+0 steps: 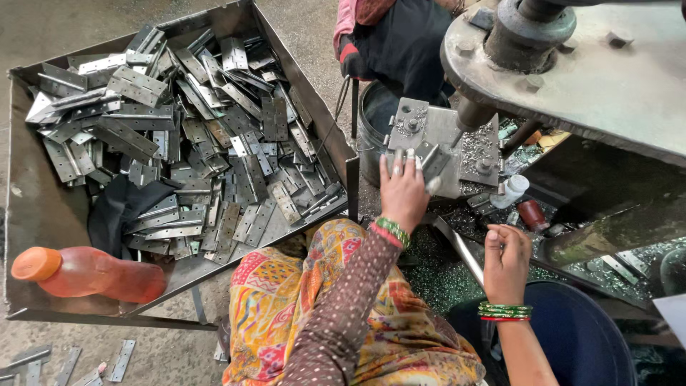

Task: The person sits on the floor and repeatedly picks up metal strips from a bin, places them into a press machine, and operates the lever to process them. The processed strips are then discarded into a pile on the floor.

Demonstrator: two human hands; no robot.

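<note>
Concrete floor [43, 28] runs under a big steel tray [32, 214] heaped with flat metal hinges [186, 136], a dark cloth [118, 207] and an orange bottle [86, 275] lying at its near corner. A few more hinges lie loose on the floor below it. My left hand [404, 189] reaches forward to the press plate [436, 136], fingers spread flat and pressing a hinge [427, 161] against the jig under the round ram [471, 114]; that grip is open, holding nothing closed. My right hand [506, 261] hangs back, near my lap, curled into a loose fist with the thumb on top; I cannot tell whether anything is inside it. Green bangles [504, 312] ring that wrist. Metal shavings [436, 275] litter the tabletop between my hands, and a small white bottle [511, 189] stands just right of the plate. Beyond the plate sits a bucket [375, 129], and another person in dark clothes [400, 43] sits past it. A blue bin [579, 336] is beside my right arm.
</note>
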